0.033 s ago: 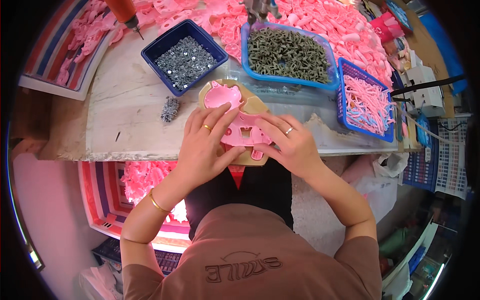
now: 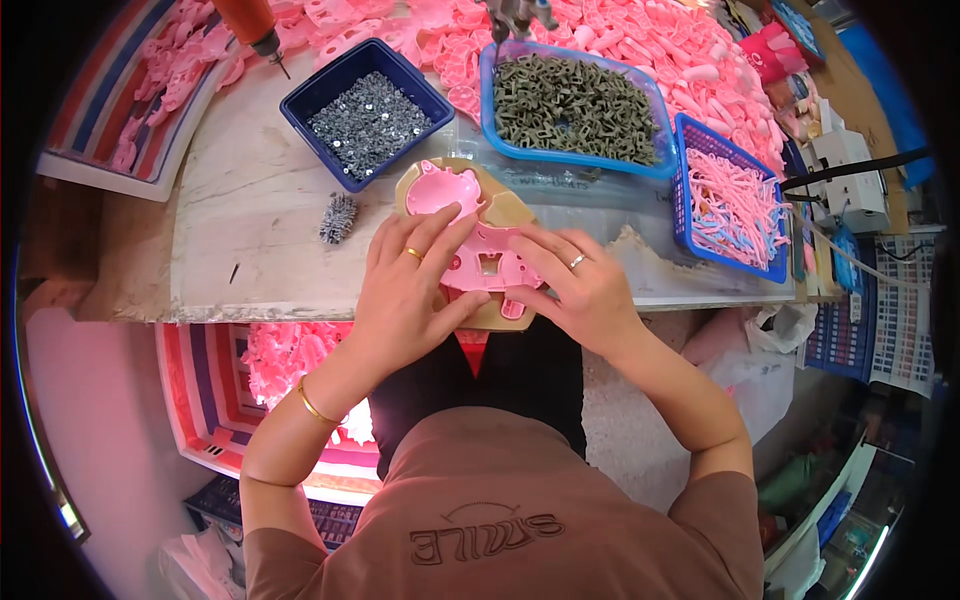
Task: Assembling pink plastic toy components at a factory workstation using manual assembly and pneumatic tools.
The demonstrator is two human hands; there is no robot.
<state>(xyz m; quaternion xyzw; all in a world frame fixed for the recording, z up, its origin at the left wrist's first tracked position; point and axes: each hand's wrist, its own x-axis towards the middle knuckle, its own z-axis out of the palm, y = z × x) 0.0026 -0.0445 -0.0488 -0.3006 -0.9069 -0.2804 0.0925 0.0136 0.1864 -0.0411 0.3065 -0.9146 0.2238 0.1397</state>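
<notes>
A hollow pink plastic toy shell lies in a tan shaped block at the table's front edge. Screw posts and a square opening show inside the shell. My left hand holds its left side, fingertips at the narrow middle and thumb along the near edge. My right hand grips the right side, fingers on top and thumb at the near edge. A small pink piece sits in the block beside my right thumb. Fingers hide part of the shell.
Beyond stand a dark blue tray of screws, a tub of grey-green parts and a blue basket of pink and blue strands. A bristly screw clump lies left. An orange screwdriver hangs overhead; pink parts pile behind.
</notes>
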